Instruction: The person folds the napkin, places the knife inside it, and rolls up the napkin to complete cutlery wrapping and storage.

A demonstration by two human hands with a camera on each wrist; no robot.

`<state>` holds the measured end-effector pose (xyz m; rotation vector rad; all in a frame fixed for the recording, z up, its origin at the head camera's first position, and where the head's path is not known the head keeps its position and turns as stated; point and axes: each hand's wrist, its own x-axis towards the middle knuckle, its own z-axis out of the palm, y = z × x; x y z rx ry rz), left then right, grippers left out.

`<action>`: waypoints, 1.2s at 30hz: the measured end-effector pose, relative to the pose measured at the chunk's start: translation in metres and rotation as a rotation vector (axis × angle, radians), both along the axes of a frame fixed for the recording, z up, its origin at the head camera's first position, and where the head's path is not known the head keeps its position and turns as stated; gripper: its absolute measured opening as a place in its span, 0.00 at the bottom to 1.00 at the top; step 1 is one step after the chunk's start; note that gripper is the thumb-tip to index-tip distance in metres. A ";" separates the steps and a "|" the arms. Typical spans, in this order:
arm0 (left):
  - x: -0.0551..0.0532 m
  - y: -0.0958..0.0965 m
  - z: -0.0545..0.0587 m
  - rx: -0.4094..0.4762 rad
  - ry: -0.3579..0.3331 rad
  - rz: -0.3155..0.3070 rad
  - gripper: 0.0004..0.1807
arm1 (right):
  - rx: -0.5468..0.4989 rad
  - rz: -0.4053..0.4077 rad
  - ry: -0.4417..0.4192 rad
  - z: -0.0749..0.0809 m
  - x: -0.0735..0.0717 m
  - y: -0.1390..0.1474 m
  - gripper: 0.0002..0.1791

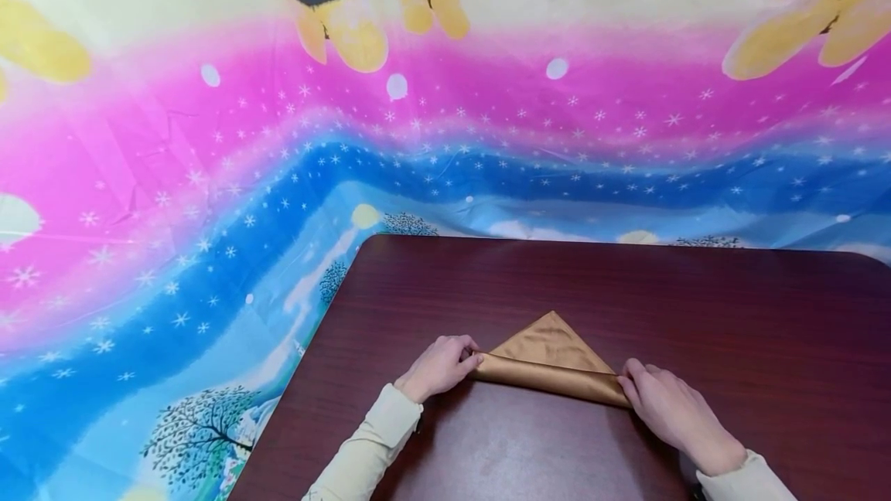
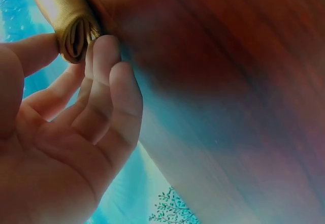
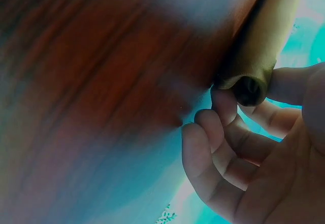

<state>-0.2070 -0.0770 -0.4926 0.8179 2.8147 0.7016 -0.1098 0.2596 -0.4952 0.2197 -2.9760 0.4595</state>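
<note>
A gold satiny cloth (image 1: 557, 342) lies on the table, its near part rolled into a tube and its far part a flat triangle pointing away. My left hand (image 1: 442, 366) pinches the left end of the roll between thumb and fingers. At the right end, my right hand (image 1: 668, 408) holds the roll the same way. In the left wrist view the rolled end (image 2: 76, 38) shows several tight layers between thumb and fingertips. The right wrist view shows a rounder, hollow rolled end (image 3: 249, 87) against the thumb and fingers.
The dark reddish-brown wooden table (image 1: 731, 308) has rounded far corners. Behind it and along its left side hangs a colourful printed cloth backdrop (image 1: 487, 107) with snowflakes, trees and cartoon figures. Cream sleeves (image 1: 369, 447) cover both forearms.
</note>
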 end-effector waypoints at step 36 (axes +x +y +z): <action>0.013 -0.006 0.003 -0.083 0.234 -0.095 0.15 | 0.078 0.090 0.080 0.011 0.008 -0.007 0.19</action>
